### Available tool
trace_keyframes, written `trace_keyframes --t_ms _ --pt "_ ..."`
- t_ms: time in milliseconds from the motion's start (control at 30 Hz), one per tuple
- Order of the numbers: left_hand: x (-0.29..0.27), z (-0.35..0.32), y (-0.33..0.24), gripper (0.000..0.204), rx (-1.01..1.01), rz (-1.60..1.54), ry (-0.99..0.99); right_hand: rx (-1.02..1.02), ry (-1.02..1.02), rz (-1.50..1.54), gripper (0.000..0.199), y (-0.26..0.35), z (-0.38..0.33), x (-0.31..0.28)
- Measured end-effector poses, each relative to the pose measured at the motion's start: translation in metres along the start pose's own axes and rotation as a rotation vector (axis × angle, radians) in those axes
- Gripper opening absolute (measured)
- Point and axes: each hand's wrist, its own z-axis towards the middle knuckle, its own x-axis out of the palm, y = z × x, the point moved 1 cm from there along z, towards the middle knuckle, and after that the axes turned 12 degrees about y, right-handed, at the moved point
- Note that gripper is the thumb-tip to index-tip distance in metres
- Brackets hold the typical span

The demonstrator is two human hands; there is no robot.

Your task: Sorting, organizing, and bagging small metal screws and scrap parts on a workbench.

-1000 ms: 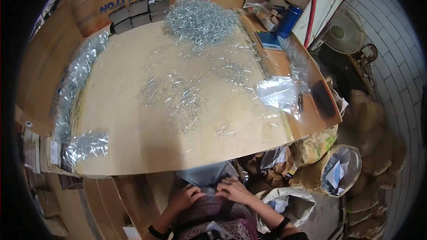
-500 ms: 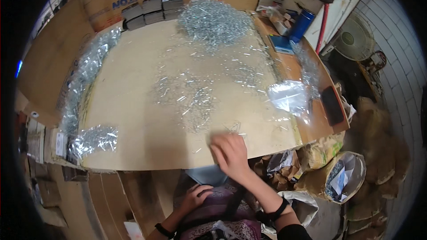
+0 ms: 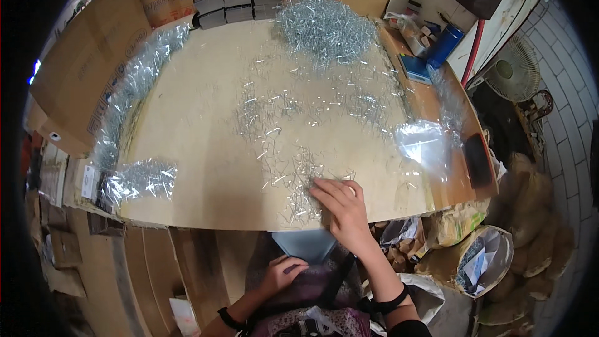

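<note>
My right hand [image 3: 344, 210] rests on the tabletop near its front edge, fingers stretched out and touching a loose spread of thin metal pins [image 3: 299, 200]. No pin is visibly gripped in it. Just under the table edge is a grey-blue scoop-like tray [image 3: 303, 244], its wide side against the edge. My left hand [image 3: 284, 273] is closed on the tray's near left part; some of its fingers are hidden. More pins lie scattered across the middle of the board [image 3: 187, 112]. A large heap of them [image 3: 327, 28] stands at the far side.
Filled clear bags [image 3: 115, 125] line the left edge, with another [image 3: 142, 180] at the front left. Dark packs [image 3: 237, 3] are stacked at the back. On the right lie a clear plastic bag [image 3: 422, 143], a dark phone-like slab [image 3: 477, 161], and a blue cylinder [image 3: 446, 45]. Sacks [image 3: 465, 259] stand below.
Pins from the middle now lie closer to the front edge, beside my right hand. That hand appears slightly farther right. The whole view has shifted a little.
</note>
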Motion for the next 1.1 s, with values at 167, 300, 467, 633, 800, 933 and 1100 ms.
trace_keyframes --t_ms 167,300,467,633,800,933,1100 --pt "0.002 0.0 -0.001 0.011 -0.028 0.016 0.014 0.009 -0.057 0.069 0.056 -0.015 0.007 0.001" --pt "-0.001 0.004 -0.005 0.011 -0.007 -0.006 0.023 0.112 -0.123 -0.04 0.064 -0.026 0.021 -0.007" --pt "-0.002 0.0 -0.003 0.011 -0.008 -0.005 0.002 0.101 0.055 0.098 0.063 -0.004 -0.01 0.008" --pt "-0.002 0.001 -0.007 0.011 0.008 0.004 0.011 0.125 -0.006 -0.086 0.067 0.036 0.0 0.025" --pt "-0.005 0.001 -0.011 0.011 0.014 0.001 0.03 0.09 -0.215 -0.062 0.042 0.039 0.003 0.042" --pt "-0.003 -0.001 -0.006 0.011 0.004 -0.003 0.0 0.003 -0.292 0.034 0.032 0.027 -0.02 0.048" --pt "-0.002 0.0 -0.006 0.011 0.0 0.012 0.004 -0.079 -0.236 0.001 0.027 0.035 -0.029 0.053"
